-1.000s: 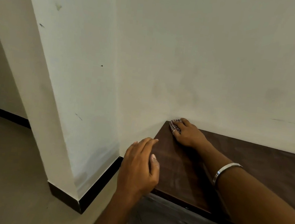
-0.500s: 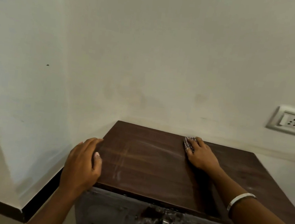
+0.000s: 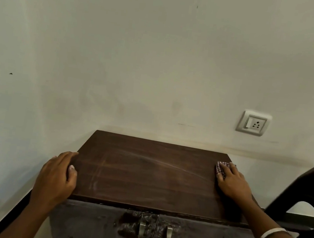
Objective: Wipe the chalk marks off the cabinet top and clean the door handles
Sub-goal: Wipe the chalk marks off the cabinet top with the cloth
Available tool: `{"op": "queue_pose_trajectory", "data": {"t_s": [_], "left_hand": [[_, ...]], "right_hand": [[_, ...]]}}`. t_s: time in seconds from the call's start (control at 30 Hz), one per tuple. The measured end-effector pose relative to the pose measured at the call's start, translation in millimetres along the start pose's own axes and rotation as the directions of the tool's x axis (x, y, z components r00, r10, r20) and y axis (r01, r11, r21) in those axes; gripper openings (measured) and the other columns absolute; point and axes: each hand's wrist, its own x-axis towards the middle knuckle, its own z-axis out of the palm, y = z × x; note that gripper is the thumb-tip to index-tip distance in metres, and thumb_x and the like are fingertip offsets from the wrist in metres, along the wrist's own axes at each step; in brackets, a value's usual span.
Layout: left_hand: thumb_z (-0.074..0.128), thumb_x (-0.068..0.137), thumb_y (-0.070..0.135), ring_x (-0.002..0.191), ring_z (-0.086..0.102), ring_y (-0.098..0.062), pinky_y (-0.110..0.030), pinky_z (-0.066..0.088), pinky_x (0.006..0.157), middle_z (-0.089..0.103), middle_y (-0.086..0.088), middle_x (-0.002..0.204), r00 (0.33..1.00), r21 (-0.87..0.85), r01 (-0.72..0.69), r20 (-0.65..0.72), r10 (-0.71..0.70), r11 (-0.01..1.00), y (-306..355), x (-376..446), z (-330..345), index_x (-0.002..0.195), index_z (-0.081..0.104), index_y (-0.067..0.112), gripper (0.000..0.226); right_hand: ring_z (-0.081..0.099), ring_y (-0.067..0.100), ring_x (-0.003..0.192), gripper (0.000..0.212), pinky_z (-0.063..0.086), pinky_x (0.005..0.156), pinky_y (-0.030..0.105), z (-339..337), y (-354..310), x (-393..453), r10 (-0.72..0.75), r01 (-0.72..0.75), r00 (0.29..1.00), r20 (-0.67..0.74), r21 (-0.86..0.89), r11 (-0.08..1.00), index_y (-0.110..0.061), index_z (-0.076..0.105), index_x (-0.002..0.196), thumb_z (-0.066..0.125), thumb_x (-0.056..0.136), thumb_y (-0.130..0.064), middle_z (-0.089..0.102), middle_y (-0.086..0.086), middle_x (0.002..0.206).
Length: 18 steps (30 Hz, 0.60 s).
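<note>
The dark brown wooden cabinet top [image 3: 150, 179] carries faint white chalk streaks [image 3: 95, 182] near its left side and across the middle. My right hand [image 3: 233, 184] presses a small checked cloth [image 3: 220, 168] flat on the top at its right edge. My left hand [image 3: 57, 177] rests over the top's left edge, fingers curled on the corner, holding nothing else. Below the top, two small metal door handles [image 3: 155, 233] sit side by side on the scuffed dark doors.
A white wall stands directly behind the cabinet, with a socket and switch plate [image 3: 253, 122] up to the right. A dark plastic stool [image 3: 304, 198] stands close to the cabinet's right side. A black skirting strip [image 3: 9, 217] runs along the wall at lower left.
My right hand has slid the cloth from the back left corner across to the right edge of the top. The view has turned right; the left hand stayed on the left edge.
</note>
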Motion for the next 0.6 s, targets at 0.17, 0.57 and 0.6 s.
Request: {"op": "queue_pose_trajectory", "data": {"t_s": [0.17, 0.57, 0.6], "left_hand": [[0.034, 0.085, 0.031, 0.105, 0.059, -0.032, -0.05, 0.047, 0.096, 0.062, -0.012, 0.12, 1.0, -0.02, 0.001, 0.0, -0.001, 1.0, 0, -1, 0, 0.123, 0.056, 0.01, 0.048], [0.031, 0.086, 0.033, 0.107, 0.06, -0.029, -0.048, 0.047, 0.099, 0.063, -0.01, 0.121, 1.0, -0.036, -0.014, -0.006, 0.013, 0.999, 2, -2, -2, 0.123, 0.058, 0.009, 0.052], [0.031, 0.086, 0.033, 0.107, 0.06, -0.028, -0.048, 0.046, 0.099, 0.063, -0.01, 0.121, 1.0, -0.036, -0.016, -0.006, 0.016, 0.999, 2, -2, -3, 0.123, 0.058, 0.009, 0.052]], "right_hand": [[0.02, 0.03, 0.147, 0.056, 0.019, 0.12, 0.043, 1, -5, -3, 0.061, -0.061, 0.998, 0.004, -0.003, 0.998, -0.028, 0.022, 0.154, 0.031, 0.1, -0.043, 0.01, 0.006, 0.164], [0.017, 0.031, 0.148, 0.057, 0.021, 0.119, 0.046, 38, -164, -14, -0.237, 0.235, 0.967, 0.097, 0.039, 0.971, -0.03, 0.022, 0.153, 0.034, 0.099, -0.043, 0.009, 0.004, 0.164], [0.017, 0.03, 0.148, 0.057, 0.021, 0.12, 0.046, 43, -182, -17, -0.277, 0.274, 0.955, 0.104, 0.05, 0.961, -0.03, 0.022, 0.153, 0.035, 0.099, -0.044, 0.009, 0.004, 0.164]]}}
